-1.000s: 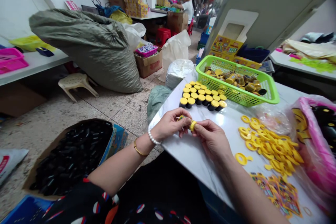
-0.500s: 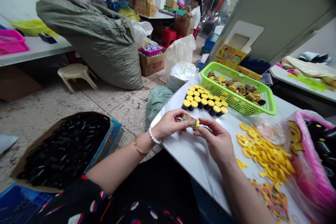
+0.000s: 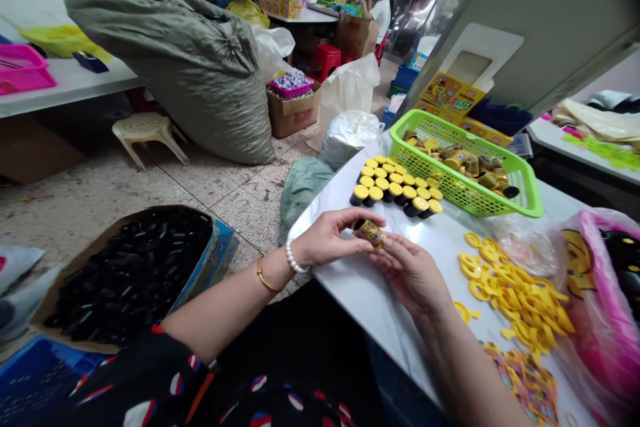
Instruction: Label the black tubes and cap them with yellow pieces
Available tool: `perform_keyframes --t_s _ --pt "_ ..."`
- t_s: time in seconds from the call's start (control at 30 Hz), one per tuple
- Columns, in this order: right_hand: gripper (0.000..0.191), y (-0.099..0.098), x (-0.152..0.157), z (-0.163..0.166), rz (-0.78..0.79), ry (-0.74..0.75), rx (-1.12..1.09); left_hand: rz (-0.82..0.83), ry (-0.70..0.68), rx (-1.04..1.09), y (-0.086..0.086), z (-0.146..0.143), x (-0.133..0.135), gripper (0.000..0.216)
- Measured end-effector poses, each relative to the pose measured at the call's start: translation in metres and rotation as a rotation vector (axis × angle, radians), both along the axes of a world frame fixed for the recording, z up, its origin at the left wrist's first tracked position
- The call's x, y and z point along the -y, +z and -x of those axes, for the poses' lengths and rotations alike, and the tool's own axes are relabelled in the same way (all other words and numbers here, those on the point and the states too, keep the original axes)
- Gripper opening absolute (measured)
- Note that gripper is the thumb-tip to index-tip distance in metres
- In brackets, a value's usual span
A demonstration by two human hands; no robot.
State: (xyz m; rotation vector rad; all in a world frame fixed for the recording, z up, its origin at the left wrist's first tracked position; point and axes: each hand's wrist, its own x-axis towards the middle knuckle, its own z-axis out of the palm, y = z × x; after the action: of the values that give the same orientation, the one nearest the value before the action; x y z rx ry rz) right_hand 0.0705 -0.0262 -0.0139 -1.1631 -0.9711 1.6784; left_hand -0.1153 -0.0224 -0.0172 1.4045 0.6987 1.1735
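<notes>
Between my two hands, over the table's near edge, is a small cylindrical bottle (image 3: 370,232) wrapped in a printed yellow label. My left hand (image 3: 327,240) pinches it with thumb and fingers from the left. The fingertips of my right hand (image 3: 410,273) close on its right end, hiding that end. Just beyond stand rows of black bottles with yellow caps (image 3: 395,185). Behind them a green basket (image 3: 530,197) holds many labelled bottles. To the right lies a pile of yellow plastic ring-shaped pieces (image 3: 520,293), with printed labels (image 3: 530,380) nearer me.
A box of black bottles (image 3: 130,273) stands on the floor at left. A large grey-green sack (image 3: 200,80) leans behind a stool (image 3: 145,130). A pink bag (image 3: 600,320) is on the table's right. A co-worker (image 3: 383,13) sits at a far table.
My right hand's fingers have come closer together around the bottle's right end, covering the yellow end that showed before. The bottle has turned slightly, and the view has shifted a little.
</notes>
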Motion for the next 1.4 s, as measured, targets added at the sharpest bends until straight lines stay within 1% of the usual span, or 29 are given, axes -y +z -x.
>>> perform_keyframes --t_s 0.07,0.13,0.17,0.2,0.23,0.27,0.37,0.4,0.43,0.5,0.57,0.6,0.67,0.77,0.83,0.9,0.97,1.03,1.17,1.2,1.3,1.4 --pt "0.028 -0.002 0.0 -0.002 -0.192 -0.044 0.072 0.118 0.044 0.052 0.0 -0.002 -0.001 0.057" --pt "0.031 -0.003 0.001 -0.003 -0.408 -0.079 0.182 0.244 0.083 0.059 0.001 -0.003 -0.003 0.049" --pt "0.031 -0.004 0.001 -0.003 -0.472 -0.087 0.225 0.277 0.083 0.052 0.002 -0.003 -0.004 0.043" --pt "0.031 -0.004 0.002 -0.003 -0.492 -0.092 0.248 0.287 0.071 0.045 0.002 -0.003 -0.004 0.037" --pt "0.03 -0.005 0.002 -0.002 -0.467 -0.095 0.249 0.28 0.054 0.04 0.003 -0.002 -0.004 0.034" --pt "0.03 -0.006 0.002 -0.001 -0.402 -0.092 0.231 0.261 0.046 0.036 0.003 -0.002 -0.004 0.032" --pt "0.029 -0.008 0.002 0.003 -0.138 -0.087 0.119 0.206 0.07 0.008 0.004 -0.001 -0.002 0.029" --pt "0.028 -0.008 0.002 0.005 -0.084 -0.086 0.082 0.2 0.071 0.005 0.004 -0.001 -0.001 0.029" --pt "0.028 -0.008 0.002 0.006 -0.069 -0.087 0.058 0.202 0.064 0.016 0.004 -0.001 0.0 0.03" --pt "0.029 -0.007 0.002 0.006 -0.147 -0.069 0.06 0.236 0.027 0.063 0.003 -0.002 0.0 0.038" --pt "0.035 -0.006 0.001 0.004 -0.269 -0.014 0.107 0.301 -0.028 0.122 0.002 -0.001 -0.001 0.049" --pt "0.038 -0.005 0.0 0.001 -0.305 0.027 0.128 0.332 -0.059 0.143 0.002 -0.001 -0.002 0.054" --pt "0.037 -0.004 -0.003 -0.004 -0.28 0.101 0.115 0.378 -0.113 0.163 0.001 0.001 -0.004 0.06" --pt "0.038 -0.005 -0.007 -0.01 -0.151 0.143 0.019 0.393 -0.138 0.159 0.0 0.002 -0.005 0.058" --pt "0.032 -0.008 -0.009 -0.01 -0.14 0.103 0.004 0.386 -0.148 0.13 0.0 0.001 -0.005 0.053" --pt "0.02 -0.011 -0.01 -0.01 -0.195 0.026 0.04 0.387 -0.175 0.106 0.0 0.001 -0.005 0.051" --pt "0.015 -0.013 -0.01 -0.009 -0.245 -0.047 0.069 0.411 -0.19 0.106 0.001 0.0 -0.005 0.05" --pt "0.017 -0.013 -0.009 -0.009 -0.24 -0.057 0.072 0.441 -0.187 0.11 0.001 0.0 -0.006 0.049" --pt "0.039 -0.009 -0.007 -0.006 -0.179 0.036 0.041 0.462 -0.175 0.115 0.002 -0.001 -0.009 0.045" --pt "0.039 -0.008 -0.006 -0.005 -0.189 0.038 0.042 0.468 -0.179 0.121 0.003 -0.001 -0.009 0.047" --pt "0.026 -0.009 -0.005 -0.001 -0.252 -0.02 0.032 0.498 -0.195 0.121 0.003 -0.001 -0.009 0.048" --pt "0.02 -0.01 -0.005 0.001 -0.267 -0.057 0.007 0.511 -0.201 0.109 0.003 -0.001 -0.009 0.044"
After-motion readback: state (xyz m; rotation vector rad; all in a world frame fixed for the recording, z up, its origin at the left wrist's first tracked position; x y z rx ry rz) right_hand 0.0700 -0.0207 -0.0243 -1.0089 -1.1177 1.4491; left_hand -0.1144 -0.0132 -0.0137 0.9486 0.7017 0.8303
